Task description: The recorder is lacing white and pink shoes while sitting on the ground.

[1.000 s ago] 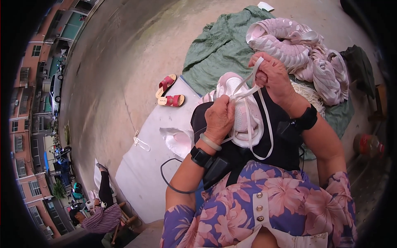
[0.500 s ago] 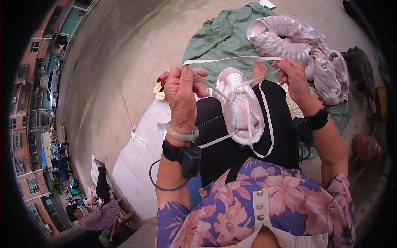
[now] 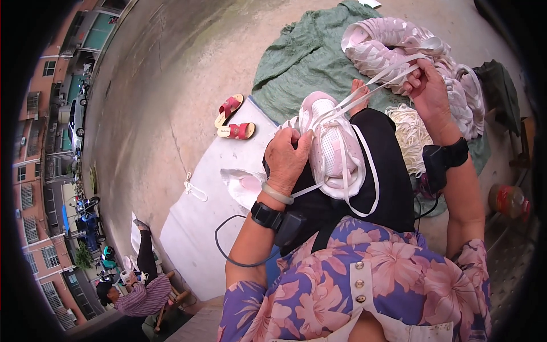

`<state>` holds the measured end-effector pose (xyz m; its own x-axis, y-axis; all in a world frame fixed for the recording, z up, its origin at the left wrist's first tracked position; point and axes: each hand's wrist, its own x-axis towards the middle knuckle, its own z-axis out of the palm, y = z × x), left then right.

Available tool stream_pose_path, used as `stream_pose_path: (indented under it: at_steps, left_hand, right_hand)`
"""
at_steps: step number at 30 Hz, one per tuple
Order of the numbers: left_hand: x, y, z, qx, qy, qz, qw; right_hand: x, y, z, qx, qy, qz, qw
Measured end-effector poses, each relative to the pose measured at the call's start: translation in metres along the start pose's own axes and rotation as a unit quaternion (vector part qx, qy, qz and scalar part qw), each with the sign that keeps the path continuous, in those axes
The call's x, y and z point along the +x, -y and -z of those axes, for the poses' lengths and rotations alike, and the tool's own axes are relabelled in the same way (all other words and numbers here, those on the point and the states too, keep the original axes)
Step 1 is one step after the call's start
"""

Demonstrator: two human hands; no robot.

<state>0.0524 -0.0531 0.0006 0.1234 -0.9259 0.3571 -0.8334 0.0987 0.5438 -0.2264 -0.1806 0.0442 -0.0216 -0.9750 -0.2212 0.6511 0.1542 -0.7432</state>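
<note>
A pale pink and white sneaker lies across my lap on black trousers. White shoelaces run from its eyelets up to my right hand, which is closed around them and holds them stretched out to the far right. My left hand is at the sneaker's left edge, thumb and fingers pinched against its side; the fingertips are partly hidden. A loose lace end loops down over the sneaker's right side.
Laced pink-white sneaker uppers lie heaped on a green cloth. A pile of white laces is beside my right leg. Red sandals and another upper are at left, near a white sheet. Another person sits lower left.
My left hand has come down from the stretched lace to the sneaker's side. My right hand has moved up and right, drawing the laces out with it.
</note>
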Motion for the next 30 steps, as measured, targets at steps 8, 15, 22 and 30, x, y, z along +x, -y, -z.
stream_pose_path:
  at_steps: [8,15,22,30]
  left_hand:
    - [0.001,-0.019,-0.012,-0.148,0.089,0.106,0.979]
    - [0.001,-0.013,-0.022,-0.107,-0.014,0.04,0.993]
    - [0.022,0.007,-0.024,-0.019,-0.082,-0.031,0.996]
    - [0.019,-0.008,-0.01,-0.301,0.149,0.246,0.909]
  right_hand:
    - [0.004,-0.008,0.025,-0.011,0.024,0.0,1.0]
    - [-0.001,-0.02,0.028,-0.028,0.049,-0.022,0.998]
    - [-0.005,-0.029,0.031,-0.028,0.054,-0.047,0.997]
    - [-0.005,-0.031,0.042,-0.008,-0.003,-0.06,0.998]
